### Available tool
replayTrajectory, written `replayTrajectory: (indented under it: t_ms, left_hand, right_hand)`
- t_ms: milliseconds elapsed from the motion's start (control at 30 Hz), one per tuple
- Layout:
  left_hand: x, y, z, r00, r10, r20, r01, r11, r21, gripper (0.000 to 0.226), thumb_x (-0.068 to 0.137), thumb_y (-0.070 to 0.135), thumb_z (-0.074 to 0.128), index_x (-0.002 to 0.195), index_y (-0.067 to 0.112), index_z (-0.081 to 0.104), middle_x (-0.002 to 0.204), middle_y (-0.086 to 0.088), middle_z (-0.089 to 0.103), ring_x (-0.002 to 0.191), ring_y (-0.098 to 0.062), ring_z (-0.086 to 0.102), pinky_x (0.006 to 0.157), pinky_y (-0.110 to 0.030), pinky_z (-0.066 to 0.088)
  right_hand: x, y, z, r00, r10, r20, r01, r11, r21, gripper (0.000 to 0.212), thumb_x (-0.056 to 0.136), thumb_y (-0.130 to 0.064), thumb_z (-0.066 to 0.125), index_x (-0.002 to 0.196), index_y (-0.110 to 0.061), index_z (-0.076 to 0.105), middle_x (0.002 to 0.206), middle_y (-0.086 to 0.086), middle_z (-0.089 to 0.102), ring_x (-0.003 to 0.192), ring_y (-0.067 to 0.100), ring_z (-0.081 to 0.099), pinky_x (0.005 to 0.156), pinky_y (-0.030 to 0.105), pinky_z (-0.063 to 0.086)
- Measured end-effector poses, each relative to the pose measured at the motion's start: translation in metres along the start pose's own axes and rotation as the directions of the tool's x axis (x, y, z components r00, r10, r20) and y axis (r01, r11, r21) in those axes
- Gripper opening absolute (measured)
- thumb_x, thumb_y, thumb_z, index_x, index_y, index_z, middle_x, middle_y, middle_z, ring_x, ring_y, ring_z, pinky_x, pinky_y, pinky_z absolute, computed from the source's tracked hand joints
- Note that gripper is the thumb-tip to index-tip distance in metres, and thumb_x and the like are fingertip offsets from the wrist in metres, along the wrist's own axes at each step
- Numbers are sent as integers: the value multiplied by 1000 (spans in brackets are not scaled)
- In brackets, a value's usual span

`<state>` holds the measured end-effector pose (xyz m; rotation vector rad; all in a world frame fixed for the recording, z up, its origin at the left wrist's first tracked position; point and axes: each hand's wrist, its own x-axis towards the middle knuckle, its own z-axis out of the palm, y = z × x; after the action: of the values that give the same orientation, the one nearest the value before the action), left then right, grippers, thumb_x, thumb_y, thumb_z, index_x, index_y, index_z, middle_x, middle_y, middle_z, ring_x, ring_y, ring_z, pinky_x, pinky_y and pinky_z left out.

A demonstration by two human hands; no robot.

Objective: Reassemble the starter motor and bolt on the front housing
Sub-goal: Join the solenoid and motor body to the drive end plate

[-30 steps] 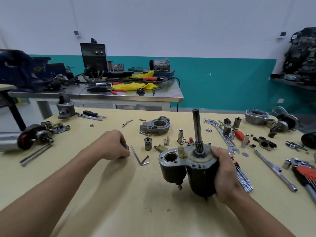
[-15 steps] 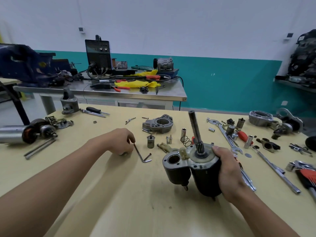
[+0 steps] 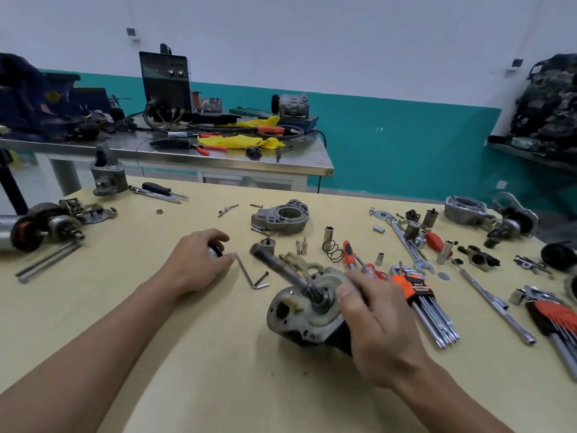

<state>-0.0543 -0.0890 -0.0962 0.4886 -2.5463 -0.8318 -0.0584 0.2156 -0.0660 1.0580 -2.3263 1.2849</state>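
My right hand (image 3: 374, 326) grips the black-and-grey starter motor (image 3: 299, 314), tilted, mid-desk; my left hand (image 3: 196, 260) curls round a small silver cylinder (image 3: 214, 252). The grey cast front housing (image 3: 281, 217) lies toward the far edge; plain yellow desk (image 3: 187, 354) toward the near edge.

Starter motor (image 3: 304, 317): black body, greasy grey end plate with an open bore, pinion shaft (image 3: 281, 267) tilted toward 10 o'clock, gripped on its 3 o'clock side by right hand (image 3: 374, 332). Front housing (image 3: 282, 217): grey casting, lying loose on desk (image 3: 218, 354) at motor's 12 o'clock, apart.
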Motion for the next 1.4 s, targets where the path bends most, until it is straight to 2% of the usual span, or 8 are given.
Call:
replayTrajectory:
  t_ms: [100,400,567,800,1133,1267,1333,1400]
  left_hand:
    - [0,0,0,1000,-5,-2,5,1000,-1,35,84,28,77,117,17,69,98,1,68,95,-20,61,86,-27,42]
    - [-9,-4,-5,1000,-1,0,1,1000,-1,34,86,30,75,118,21,68,104,3,67,96,-17,59,85,-25,40]
    - [-10,-4,-6,1000,7,23,-7,1000,8,35,86,32,75,119,22,67,108,3,66,99,-17,57,87,-25,39]
    - [-4,-2,-6,992,57,112,-63,997,53,42,89,34,72,128,25,60,114,4,62,104,-15,56,89,-24,38]
    - [-4,5,6,981,170,96,-169,985,-17,57,82,31,80,133,27,55,116,7,61,103,-14,56,89,-25,37]
    - [-2,5,5,980,174,94,-171,985,-37,58,80,31,81,132,28,56,114,8,61,102,-14,56,88,-24,37]
    - [-3,4,5,976,194,94,-190,980,-53,57,79,28,83,131,30,57,114,9,63,100,-11,57,88,-23,38]
    - [-4,3,6,970,223,96,-218,974,-59,56,79,24,83,129,32,57,114,9,64,96,-6,59,87,-21,39]
  right_hand:
    - [-6,-14,12,989,-147,18,146,955,-257,45,78,-53,38,82,-17,65,64,-3,59,59,23,54,52,35,43]
    - [-21,-15,32,917,-387,96,390,823,-414,41,77,-45,49,88,-8,65,77,4,61,64,25,54,57,35,45]
    - [-28,-21,36,923,-345,172,383,775,-503,47,76,-49,53,97,-8,64,86,7,60,74,28,55,66,41,47]
    - [-24,-38,47,983,-113,148,184,694,-696,54,76,-52,54,110,-11,59,92,10,56,78,30,51,64,42,41]
    - [-25,-38,44,987,-42,153,135,723,-677,70,81,-65,45,125,-12,59,103,6,60,89,29,55,71,44,42]
    - [-26,-44,38,978,29,208,115,757,-643,79,84,-74,31,133,-16,53,113,1,57,101,26,52,80,43,41]
    - [-18,-46,29,977,66,205,59,834,-548,84,81,-83,11,134,-27,45,118,-6,52,110,20,46,89,42,37]
    - [4,-44,13,978,142,153,-89,946,-310,80,76,-88,3,121,-41,51,109,-18,54,106,6,47,92,32,38]
